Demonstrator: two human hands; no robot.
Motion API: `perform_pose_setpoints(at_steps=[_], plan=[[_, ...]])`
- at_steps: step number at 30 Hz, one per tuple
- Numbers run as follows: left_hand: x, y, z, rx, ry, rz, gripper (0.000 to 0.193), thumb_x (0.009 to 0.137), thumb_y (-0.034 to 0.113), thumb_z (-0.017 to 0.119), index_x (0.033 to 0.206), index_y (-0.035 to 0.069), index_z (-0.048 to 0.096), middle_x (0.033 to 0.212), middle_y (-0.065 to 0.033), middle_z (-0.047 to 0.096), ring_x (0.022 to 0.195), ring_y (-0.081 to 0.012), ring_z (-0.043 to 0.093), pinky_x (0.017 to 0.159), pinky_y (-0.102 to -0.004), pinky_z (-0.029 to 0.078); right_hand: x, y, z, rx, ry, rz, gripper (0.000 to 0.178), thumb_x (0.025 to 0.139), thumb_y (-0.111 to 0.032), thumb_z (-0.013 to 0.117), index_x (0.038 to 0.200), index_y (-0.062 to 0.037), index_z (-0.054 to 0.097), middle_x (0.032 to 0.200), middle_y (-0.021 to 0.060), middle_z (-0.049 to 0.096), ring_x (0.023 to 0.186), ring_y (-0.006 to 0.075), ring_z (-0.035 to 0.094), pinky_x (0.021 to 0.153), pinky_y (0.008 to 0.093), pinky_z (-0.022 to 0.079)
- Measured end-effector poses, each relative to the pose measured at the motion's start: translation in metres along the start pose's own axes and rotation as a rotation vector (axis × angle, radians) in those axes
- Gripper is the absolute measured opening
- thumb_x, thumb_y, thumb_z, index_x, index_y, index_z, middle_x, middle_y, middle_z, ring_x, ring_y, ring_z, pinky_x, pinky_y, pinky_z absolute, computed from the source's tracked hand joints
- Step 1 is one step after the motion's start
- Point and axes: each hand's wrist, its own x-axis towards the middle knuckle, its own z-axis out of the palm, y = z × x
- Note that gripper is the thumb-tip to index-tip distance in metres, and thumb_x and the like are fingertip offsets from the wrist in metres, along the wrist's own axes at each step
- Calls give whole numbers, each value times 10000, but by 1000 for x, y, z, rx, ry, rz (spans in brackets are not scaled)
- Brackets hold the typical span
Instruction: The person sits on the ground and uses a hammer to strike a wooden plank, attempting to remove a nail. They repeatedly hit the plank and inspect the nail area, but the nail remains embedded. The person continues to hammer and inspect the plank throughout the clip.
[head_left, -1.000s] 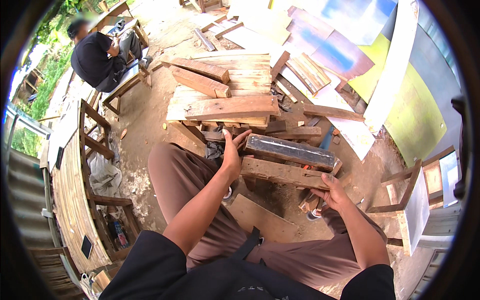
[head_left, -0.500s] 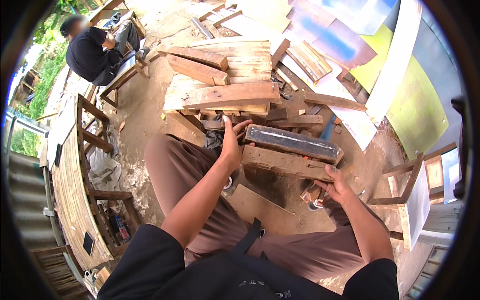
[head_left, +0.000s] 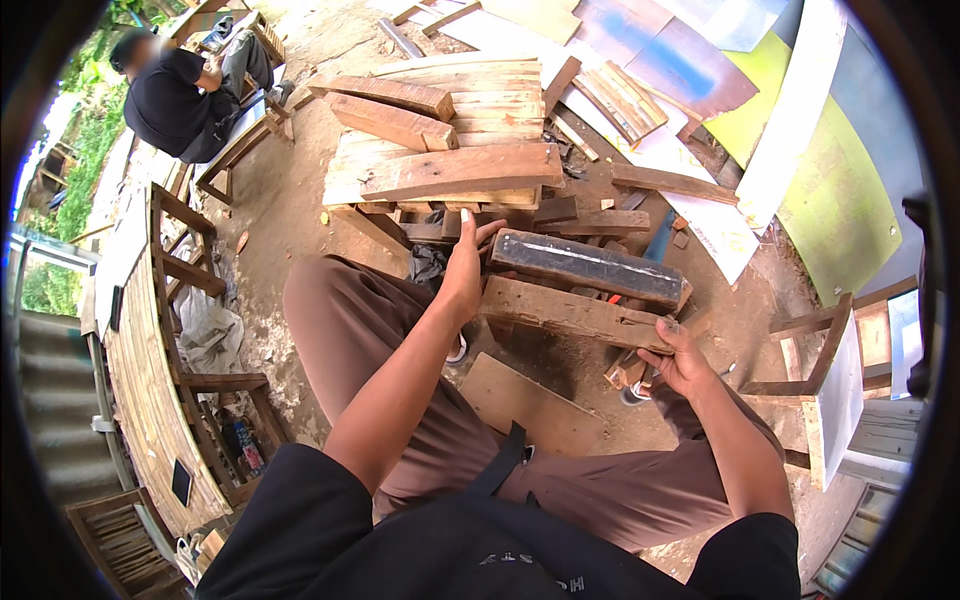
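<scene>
Between my hands is a short, rough brown wooden beam, lying crosswise above my lap. My left hand holds its left end, thumb pointing up and fingers reaching behind the wood. At the other end, my right hand grips the beam with the thumb on the near face and the fingers curled beneath. Just beyond the beam, and parallel to it, is a thick block with a black top and a pale line along it. I cannot tell whether the beam touches this block.
Several cut beams lie on a slatted low table ahead. A flat board is on the ground between my legs. A bamboo bench stands left, with a phone on it. Another person sits at far left. Painted sheets lie right.
The whole view has shifted slightly, so most things appear a little higher. Both hands keep the same hold on the beam.
</scene>
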Motion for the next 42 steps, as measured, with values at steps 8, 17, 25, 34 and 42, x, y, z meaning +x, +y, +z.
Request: perform_pose_setpoints(at_steps=[8, 17, 25, 34, 42], plan=[[4, 5, 2, 253, 46, 141, 436, 1065, 266, 670, 1460, 86, 625, 1406, -125, 631, 1248, -258, 623, 906, -418, 624, -8, 3, -1, 34, 25, 0, 499, 1020, -287, 737, 1382, -30, 509, 1227, 142, 684, 1056, 233, 744, 808, 345, 707], [8, 6, 3, 294, 70, 143, 381, 1066, 156, 645, 1439, 79, 632, 1346, -110, 663, 1185, -232, 655, 872, -422, 658, -17, 5, 3, 19, 7, 4, 435, 1025, -292, 732, 1300, -1, 562, 1202, 165, 701, 1042, 237, 751, 826, 359, 703], [4, 1, -1, 309, 55, 132, 377, 1099, 203, 588, 1452, 74, 620, 1372, -87, 651, 1237, -231, 628, 896, -421, 639, 6, 14, 1, -1, -58, 49, 409, 1063, -218, 672, 1357, 7, 498, 1212, 167, 696, 1061, 255, 746, 867, 384, 696], [5, -3, -7, 213, 41, 125, 616, 1164, 513, 265, 1402, 95, 649, 1371, -89, 676, 1248, -227, 632, 881, -408, 626, 3, 20, 1, 27, -34, 23, 433, 1056, -272, 685, 1350, -1, 519, 1221, 167, 702, 1055, 256, 749, 840, 369, 700], [5, -8, -8, 229, 15, 155, 635, 1166, 512, 254, 1430, 60, 613, 1420, -109, 648, 1339, -255, 588, 1033, -411, 541, 9, 23, 2, 42, -30, 39, 441, 1046, -291, 700, 1342, -16, 524, 1223, 160, 705, 1048, 248, 750, 831, 366, 701]])
